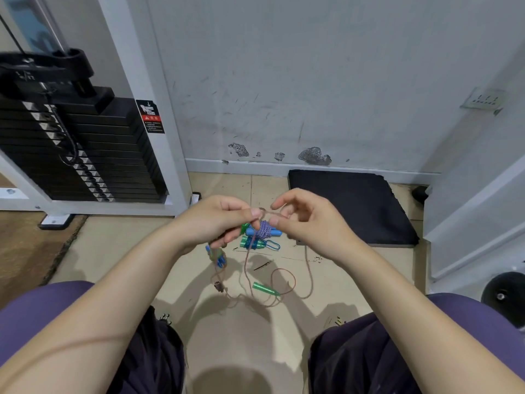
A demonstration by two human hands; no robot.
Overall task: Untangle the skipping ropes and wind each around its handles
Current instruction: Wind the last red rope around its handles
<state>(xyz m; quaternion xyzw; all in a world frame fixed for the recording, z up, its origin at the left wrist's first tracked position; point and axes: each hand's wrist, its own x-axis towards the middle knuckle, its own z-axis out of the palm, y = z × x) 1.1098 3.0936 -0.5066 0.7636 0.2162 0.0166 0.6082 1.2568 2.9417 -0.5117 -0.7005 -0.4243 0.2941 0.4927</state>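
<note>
My left hand (218, 220) and my right hand (304, 220) are raised close together and both pinch a thin brown skipping rope (308, 268) between thumb and fingers. The rope hangs down in loops to the floor. A green cone-shaped handle (265, 289) lies on the floor at the rope's end. Beyond my hands lies a skipping rope with blue handles, its purple-white cord wound around them (264, 230). Beside it lies a green-handled bundle with blue rope (257, 243). A small blue and green piece (218, 258) hangs below my left hand.
A black weight stack (85, 149) in a white frame stands at left. A black foam mat (349, 206) lies on the tiled floor by the wall. A black round weight (505, 297) sits at the right edge. My knees frame the bottom.
</note>
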